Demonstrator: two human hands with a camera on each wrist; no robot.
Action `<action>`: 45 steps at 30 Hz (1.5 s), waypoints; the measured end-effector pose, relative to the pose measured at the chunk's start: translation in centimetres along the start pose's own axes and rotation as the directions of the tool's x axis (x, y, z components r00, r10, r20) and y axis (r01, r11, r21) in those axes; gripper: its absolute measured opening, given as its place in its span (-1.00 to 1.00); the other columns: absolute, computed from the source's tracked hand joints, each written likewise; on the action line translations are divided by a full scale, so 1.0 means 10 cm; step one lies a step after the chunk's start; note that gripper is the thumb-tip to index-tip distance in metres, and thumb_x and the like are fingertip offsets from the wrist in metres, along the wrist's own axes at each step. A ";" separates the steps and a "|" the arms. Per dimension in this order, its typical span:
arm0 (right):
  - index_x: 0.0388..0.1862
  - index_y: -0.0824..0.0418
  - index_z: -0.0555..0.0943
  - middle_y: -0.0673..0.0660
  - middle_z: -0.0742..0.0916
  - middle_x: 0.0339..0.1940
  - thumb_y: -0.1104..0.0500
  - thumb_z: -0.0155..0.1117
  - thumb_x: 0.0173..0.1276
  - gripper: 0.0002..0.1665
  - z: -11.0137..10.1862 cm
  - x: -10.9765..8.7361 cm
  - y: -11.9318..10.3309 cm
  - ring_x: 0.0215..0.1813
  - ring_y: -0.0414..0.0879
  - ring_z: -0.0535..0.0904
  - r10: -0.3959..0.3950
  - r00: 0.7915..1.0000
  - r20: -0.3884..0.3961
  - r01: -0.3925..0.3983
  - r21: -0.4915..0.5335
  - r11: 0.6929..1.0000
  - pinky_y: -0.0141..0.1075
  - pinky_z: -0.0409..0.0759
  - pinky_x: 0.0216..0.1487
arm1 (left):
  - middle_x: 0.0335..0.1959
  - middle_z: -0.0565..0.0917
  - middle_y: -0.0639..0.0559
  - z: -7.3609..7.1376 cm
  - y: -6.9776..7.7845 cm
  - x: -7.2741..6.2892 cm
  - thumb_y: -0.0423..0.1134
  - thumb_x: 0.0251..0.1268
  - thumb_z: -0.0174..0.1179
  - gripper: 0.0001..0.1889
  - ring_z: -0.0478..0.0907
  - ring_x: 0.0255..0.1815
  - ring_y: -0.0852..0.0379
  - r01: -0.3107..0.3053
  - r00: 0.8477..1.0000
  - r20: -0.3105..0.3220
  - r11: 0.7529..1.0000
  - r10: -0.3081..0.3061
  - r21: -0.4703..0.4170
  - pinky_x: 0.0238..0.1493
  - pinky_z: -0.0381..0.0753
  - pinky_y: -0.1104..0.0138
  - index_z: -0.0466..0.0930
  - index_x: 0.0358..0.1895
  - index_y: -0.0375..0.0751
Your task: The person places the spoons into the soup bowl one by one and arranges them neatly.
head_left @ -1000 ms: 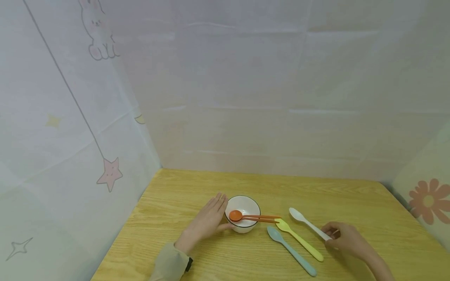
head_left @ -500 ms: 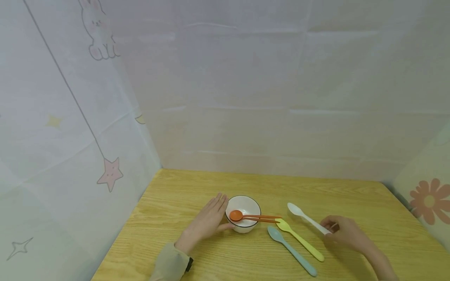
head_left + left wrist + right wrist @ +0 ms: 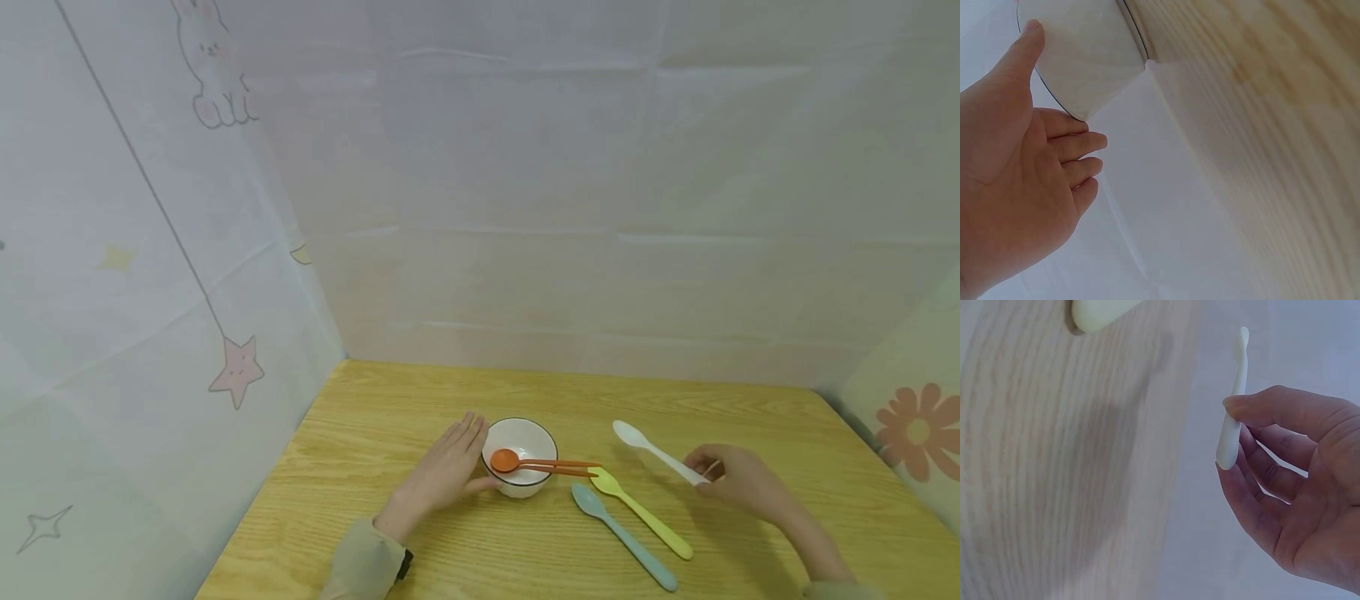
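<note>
A white bowl (image 3: 521, 433) with a dark rim stands mid-table. My left hand (image 3: 438, 475) rests against its left side, fingers fairly straight, thumb spread along the near side. In the left wrist view, the thumb of the left hand (image 3: 1022, 144) lies on the bowl (image 3: 1085, 56). Inside the bowl lies an orange spoon (image 3: 505, 460), two thin orange handles reaching over the right rim. My right hand (image 3: 738, 479) pinches the handle end of a white spoon (image 3: 660, 454). The right wrist view shows this spoon (image 3: 1232, 434) between thumb and fingers, raised above the table with its shadow apart.
A yellow spoon (image 3: 645, 517) and a blue-green spoon (image 3: 626, 542) lie side by side between bowl and right hand. The wooden table (image 3: 420, 379) meets a pale cloth wall (image 3: 525, 250) at the back. Another patterned cloth (image 3: 150, 350) hangs on the left.
My right hand has lifted the white spoon off the table and moved slightly away from me. The left hand and the bowl stay where they were.
</note>
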State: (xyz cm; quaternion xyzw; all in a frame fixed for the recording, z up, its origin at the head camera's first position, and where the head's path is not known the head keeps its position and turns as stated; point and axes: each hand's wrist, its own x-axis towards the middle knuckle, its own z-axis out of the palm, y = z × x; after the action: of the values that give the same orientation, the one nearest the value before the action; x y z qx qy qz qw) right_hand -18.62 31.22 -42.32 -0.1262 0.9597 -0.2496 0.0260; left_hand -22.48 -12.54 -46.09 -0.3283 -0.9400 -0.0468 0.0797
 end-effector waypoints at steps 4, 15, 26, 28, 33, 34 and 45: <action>-0.08 0.28 0.66 0.07 0.74 -0.20 0.26 0.45 0.17 -0.68 -0.07 0.03 -0.02 -0.26 -0.23 0.61 -0.007 1.000 0.002 0.007 -0.020 1.000 -0.45 0.59 -0.34 | 0.55 0.23 -0.26 -0.01 0.00 0.00 0.32 0.35 0.04 -0.06 0.12 0.60 -0.18 0.002 1.000 0.005 1.000 -0.002 0.001 0.59 0.24 0.05 0.16 0.50 -0.41; -0.04 0.25 0.65 0.08 0.75 -0.14 0.21 0.44 0.20 -0.66 -0.15 0.11 -0.15 -0.19 -0.16 0.62 -0.005 1.000 0.024 0.005 -0.028 1.000 -0.43 0.60 -0.32 | 0.57 0.19 -0.24 0.03 0.00 0.01 0.34 0.35 0.01 -0.06 0.06 0.63 -0.14 0.022 0.999 0.031 1.000 -0.023 0.010 0.62 0.19 0.08 0.13 0.53 -0.35; -0.03 0.30 0.65 0.11 0.75 -0.15 0.23 0.44 0.20 -0.65 -0.21 0.18 -0.31 -0.17 -0.08 0.63 -0.003 0.999 0.033 0.004 -0.036 0.999 -0.27 0.63 -0.29 | 0.57 0.19 -0.24 0.00 0.01 0.00 0.33 0.36 0.01 -0.07 0.09 0.62 -0.16 0.015 0.999 0.032 1.000 -0.016 0.015 0.60 0.22 0.07 0.14 0.52 -0.37; -0.03 0.30 0.64 0.11 0.74 -0.15 0.23 0.44 0.20 -0.65 -0.22 0.20 -0.34 -0.17 -0.07 0.63 -0.006 0.999 0.038 0.007 -0.036 0.999 -0.27 0.62 -0.30 | 0.56 0.20 -0.25 -0.01 0.01 0.00 0.33 0.36 0.02 -0.07 0.11 0.61 -0.17 0.012 1.000 0.025 1.000 -0.012 0.013 0.60 0.23 0.06 0.15 0.51 -0.38; -0.07 0.29 0.66 0.10 0.74 -0.18 0.25 0.45 0.18 -0.67 -0.23 0.24 -0.39 -0.18 -0.08 0.63 -0.032 0.999 0.036 0.033 -0.051 0.998 -0.29 0.62 -0.30 | 0.56 0.21 -0.25 -0.03 0.02 -0.01 0.32 0.35 0.03 -0.07 0.12 0.61 -0.18 0.010 1.000 0.018 1.000 -0.010 0.004 0.59 0.24 0.05 0.16 0.51 -0.39; -0.08 0.28 0.66 0.09 0.74 -0.18 0.25 0.45 0.18 -0.68 -0.23 0.25 -0.40 -0.19 -0.09 0.63 -0.039 0.999 0.036 0.041 -0.056 0.998 -0.29 0.62 -0.30 | 0.55 0.22 -0.25 -0.03 0.02 -0.02 0.32 0.35 0.04 -0.07 0.13 0.60 -0.18 0.009 1.000 0.014 1.000 -0.009 0.005 0.59 0.25 0.05 0.17 0.50 -0.39; -0.12 0.24 0.68 0.04 0.74 -0.24 0.26 0.46 0.15 -0.71 -0.21 0.31 -0.53 -0.23 -0.14 0.62 -0.095 0.995 0.020 0.097 -0.095 0.991 -0.33 0.60 -0.32 | 0.56 0.22 -0.24 -0.04 0.03 -0.01 0.31 0.35 0.05 -0.07 0.12 0.61 -0.17 0.016 1.000 0.020 1.000 -0.016 0.001 0.59 0.25 0.06 0.16 0.51 -0.39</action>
State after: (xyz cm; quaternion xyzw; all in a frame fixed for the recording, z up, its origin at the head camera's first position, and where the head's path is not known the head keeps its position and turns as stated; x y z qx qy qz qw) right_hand -20.69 26.99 -37.86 -0.1752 0.9632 -0.2033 0.0154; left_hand -22.18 -12.41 -45.75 -0.3211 -0.9434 -0.0438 0.0701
